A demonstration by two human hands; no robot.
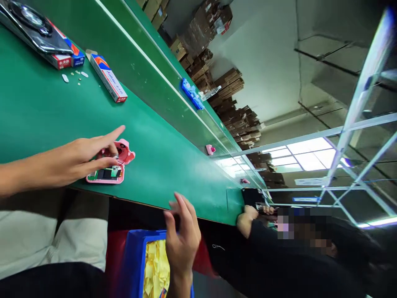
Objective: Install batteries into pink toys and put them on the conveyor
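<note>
My left hand (pixel 89 153) reaches over a pink casing (pixel 127 157) near the table's front edge. Its thumb and a bent finger come together over the casing, around a small shiny bit I cannot make out; the index finger stretches out above. The casing is opened up, showing a green circuit board (pixel 101 174) with a dark block and a thin wire; the hand covers part of it. My right hand (pixel 184 236) is in the air off the table edge, holding nothing, its thumb apart from the fingers. Below it stands a blue bin (pixel 133 248) with yellow pieces (pixel 153 265).
On the green table (pixel 149 153) are a slim box (pixel 108 78), a phone (pixel 40 33) resting on boxes and small pale scraps (pixel 65 78). A blue object (pixel 192 94) and a pink piece (pixel 210 149) sit farther back. A co-worker (pixel 263 248) is at the right.
</note>
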